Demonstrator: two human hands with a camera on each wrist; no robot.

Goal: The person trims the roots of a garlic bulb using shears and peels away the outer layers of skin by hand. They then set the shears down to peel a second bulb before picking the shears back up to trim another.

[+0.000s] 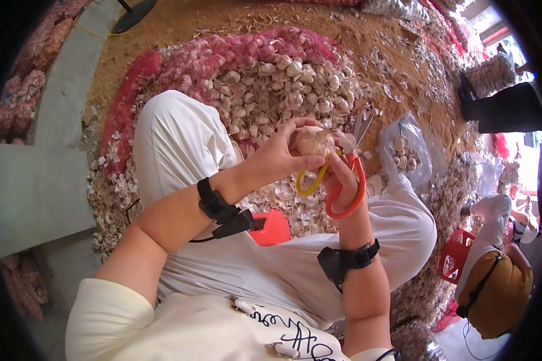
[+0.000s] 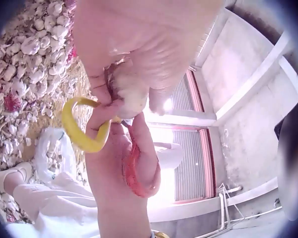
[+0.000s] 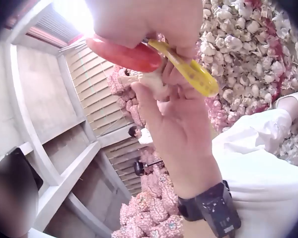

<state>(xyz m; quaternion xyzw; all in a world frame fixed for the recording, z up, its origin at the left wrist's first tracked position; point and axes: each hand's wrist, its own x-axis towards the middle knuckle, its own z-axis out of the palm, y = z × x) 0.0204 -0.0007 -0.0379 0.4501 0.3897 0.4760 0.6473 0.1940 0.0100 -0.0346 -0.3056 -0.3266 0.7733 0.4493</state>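
A garlic bulb (image 1: 316, 143) with papery skin is gripped in my left hand (image 1: 274, 157), the thumb across its near side and the fingers behind it. In my right hand (image 1: 344, 180) is a pair of scissors (image 1: 358, 191), one handle loop orange-red, the other yellow. Its blades point up and away past the bulb. The right fingers curl at the loops, close beside the bulb. The left wrist view shows the bulb (image 2: 130, 92) between the left fingers, with the yellow loop (image 2: 84, 141) just below. Part of the bulb (image 3: 155, 83) shows under the red loop in the right wrist view.
A pink net (image 1: 190, 63) with a heap of garlic bulbs (image 1: 283, 90) lies ahead. A clear plastic bag (image 1: 408, 147) with several bulbs is on the right. Between the legs is a red plastic object (image 1: 274, 228). Loose skins cover the floor; another person (image 1: 494, 283) sits at far right.
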